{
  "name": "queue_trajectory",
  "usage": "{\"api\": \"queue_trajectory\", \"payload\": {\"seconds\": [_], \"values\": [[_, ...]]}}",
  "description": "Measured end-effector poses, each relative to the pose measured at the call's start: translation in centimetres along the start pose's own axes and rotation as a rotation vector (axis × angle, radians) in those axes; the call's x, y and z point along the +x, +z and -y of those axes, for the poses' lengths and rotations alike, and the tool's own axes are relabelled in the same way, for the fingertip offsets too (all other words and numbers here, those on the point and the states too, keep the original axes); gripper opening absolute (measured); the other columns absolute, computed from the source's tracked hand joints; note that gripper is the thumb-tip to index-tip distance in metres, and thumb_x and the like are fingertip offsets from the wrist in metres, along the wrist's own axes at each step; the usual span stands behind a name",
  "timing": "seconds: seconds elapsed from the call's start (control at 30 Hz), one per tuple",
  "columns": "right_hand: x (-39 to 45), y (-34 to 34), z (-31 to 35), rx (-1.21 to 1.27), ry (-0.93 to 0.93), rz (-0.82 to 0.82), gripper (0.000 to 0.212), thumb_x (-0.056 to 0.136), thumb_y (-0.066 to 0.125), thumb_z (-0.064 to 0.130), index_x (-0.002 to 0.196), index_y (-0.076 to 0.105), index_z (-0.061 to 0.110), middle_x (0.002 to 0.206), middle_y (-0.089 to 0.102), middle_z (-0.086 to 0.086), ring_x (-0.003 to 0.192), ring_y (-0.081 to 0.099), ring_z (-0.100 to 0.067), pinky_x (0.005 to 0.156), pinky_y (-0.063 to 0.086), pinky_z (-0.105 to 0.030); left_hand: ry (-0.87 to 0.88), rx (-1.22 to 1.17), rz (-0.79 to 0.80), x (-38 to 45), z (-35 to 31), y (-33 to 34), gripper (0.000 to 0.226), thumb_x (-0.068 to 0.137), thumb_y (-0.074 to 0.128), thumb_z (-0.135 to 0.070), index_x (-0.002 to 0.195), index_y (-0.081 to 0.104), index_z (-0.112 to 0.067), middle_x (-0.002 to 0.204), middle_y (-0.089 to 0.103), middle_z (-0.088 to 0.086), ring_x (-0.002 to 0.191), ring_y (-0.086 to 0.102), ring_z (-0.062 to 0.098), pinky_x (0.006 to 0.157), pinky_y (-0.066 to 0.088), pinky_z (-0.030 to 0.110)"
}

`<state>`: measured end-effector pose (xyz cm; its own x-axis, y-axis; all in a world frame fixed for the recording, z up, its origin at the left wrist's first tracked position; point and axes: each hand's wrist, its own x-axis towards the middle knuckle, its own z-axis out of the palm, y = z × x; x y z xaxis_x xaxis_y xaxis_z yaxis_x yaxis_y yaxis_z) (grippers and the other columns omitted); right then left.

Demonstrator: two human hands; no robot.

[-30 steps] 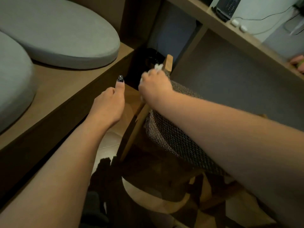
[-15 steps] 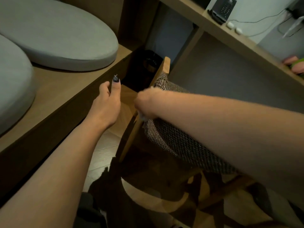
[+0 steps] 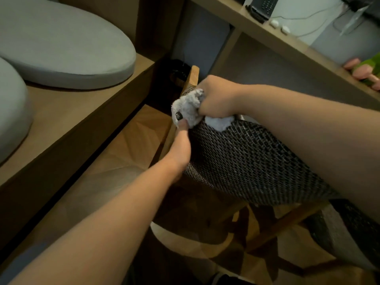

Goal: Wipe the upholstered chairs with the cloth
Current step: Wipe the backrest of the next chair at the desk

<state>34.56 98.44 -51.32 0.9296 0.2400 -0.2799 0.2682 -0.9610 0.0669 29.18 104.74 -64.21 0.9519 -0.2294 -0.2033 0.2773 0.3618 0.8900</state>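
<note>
An upholstered chair with dark woven fabric and a wooden frame stands in front of me, its back towards me. My right hand grips a bunched pale grey cloth against the top left corner of the chair back. My left hand holds the chair back's left edge just below. Its thumb lies up the fabric with the tip touching the cloth, and its fingers are hidden behind the edge.
A wooden bench with round grey cushions runs along the left. A wooden desk at the back right carries a phone, cables and pink items. Parquet floor shows between bench and chair.
My right hand rose back to the chair's top corner, and the cloth now shows. My left hand moved right from open air onto the chair back's edge.
</note>
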Motion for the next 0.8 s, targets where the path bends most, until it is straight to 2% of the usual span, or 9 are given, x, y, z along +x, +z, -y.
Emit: {"api": "queue_trajectory", "payload": {"seconds": [0.07,0.17,0.23,0.33,0.43,0.53,0.7,0.73,0.8], "values": [[-0.4,0.3,0.2,0.05,0.005,-0.021,0.022,0.082,0.05,0.006,0.098,0.041,-0.007,0.068,0.049,-0.003,0.066,0.05,-0.018,0.051,0.036,-0.025,0.032,-0.117,0.0,0.1,0.7,0.9,0.059,0.102,0.009,-0.049,0.14,0.046,-0.022,0.124,0.054,-0.013,0.109,0.052,0.002,0.101,0.035,0.026],[-4.1,-1.3,-0.6,0.014,-0.082,-0.054,0.023,0.078,0.05,0.005,0.096,0.056,-0.009,0.075,0.06,-0.009,0.07,0.056,-0.021,0.058,0.044,-0.032,0.08,-0.053,-0.069,1.1,1.1,0.9,0.074,0.089,0.024,-0.072,0.144,0.042,-0.027,0.146,0.046,-0.005,0.133,0.042,0.012,0.114,0.03,0.04],[-7.3,-2.4,-1.7,-0.057,-0.144,-0.049,0.012,0.077,0.052,0.007,0.081,0.061,-0.001,0.078,0.063,-0.013,0.069,0.059,-0.024,0.061,0.049,-0.037,0.017,0.062,-0.103,2.0,1.9,0.6,0.109,0.058,0.032,-0.091,0.151,0.026,-0.035,0.158,0.027,-0.004,0.145,0.023,0.022,0.117,0.02,0.05],[-10.5,-2.5,-2.7,0.139,-0.151,-0.107,0.012,0.078,0.058,0.008,0.086,0.066,0.002,0.088,0.066,-0.011,0.079,0.063,-0.026,0.069,0.052,-0.045,0.073,0.257,-0.089,1.4,2.1,0.6,0.122,0.05,0.029,-0.089,0.152,-0.011,-0.034,0.163,-0.007,-0.002,0.149,-0.004,0.025,0.118,0.005,0.057],[-9.7,-1.3,-2.6,0.364,0.01,-0.243,0.009,0.078,0.057,0.004,0.079,0.06,-0.004,0.071,0.061,-0.01,0.06,0.054,-0.018,0.054,0.042,-0.03,0.238,0.369,-0.052,0.4,2.6,1.2,0.136,0.047,0.019,-0.103,0.15,-0.02,-0.024,0.161,-0.017,0.002,0.147,-0.014,0.019,0.118,-0.006,0.045],[-10.1,-0.9,-2.6,0.275,0.001,-0.296,0.01,0.077,0.056,0.004,0.072,0.054,-0.004,0.063,0.054,-0.011,0.055,0.044,-0.013,0.046,0.033,-0.028,0.445,0.475,-0.057,-1.2,3.5,2.7,0.125,0.067,0.017,-0.093,0.152,-0.013,-0.006,0.16,-0.012,0.014,0.148,-0.014,0.024,0.119,-0.008,0.041],[-16.6,-0.7,-7.1,0.106,-0.052,-0.393,0.03,0.071,0.056,0.022,0.074,0.059,-0.008,0.067,0.06,-0.021,0.064,0.06,-0.035,0.059,0.044,-0.046,0.493,0.767,0.07,-2.7,4.1,1.6,0.103,0.077,0.026,-0.082,0.137,-0.041,-0.033,0.15,-0.043,-0.002,0.139,-0.036,0.014,0.111,-0.017,0.036],[-17.8,-0.3,-8.1,0.184,0.013,-0.393,0.03,0.068,0.057,0.024,0.075,0.059,-0.006,0.066,0.06,-0.019,0.06,0.06,-0.031,0.055,0.046,-0.044,0.533,0.806,0.056,-2.7,3.8,1.6,0.101,0.078,0.025,-0.081,0.138,-0.04,-0.032,0.15,-0.042,0.0,0.139,-0.036,0.015,0.111,-0.016,0.037],[-18.5,0.7,-9.2,0.422,0.161,-0.384,0.019,0.072,0.062,0.018,0.073,0.056,-0.001,0.061,0.056,-0.014,0.048,0.052,-0.018,0.041,0.042,-0.024,0.678,0.861,0.026,-2.4,3.0,2.0,0.097,0.084,0.024,-0.077,0.146,-0.027,-0.024,0.154,-0.035,0.008,0.142,-0.032,0.02,0.116,-0.014,0.042]]}}
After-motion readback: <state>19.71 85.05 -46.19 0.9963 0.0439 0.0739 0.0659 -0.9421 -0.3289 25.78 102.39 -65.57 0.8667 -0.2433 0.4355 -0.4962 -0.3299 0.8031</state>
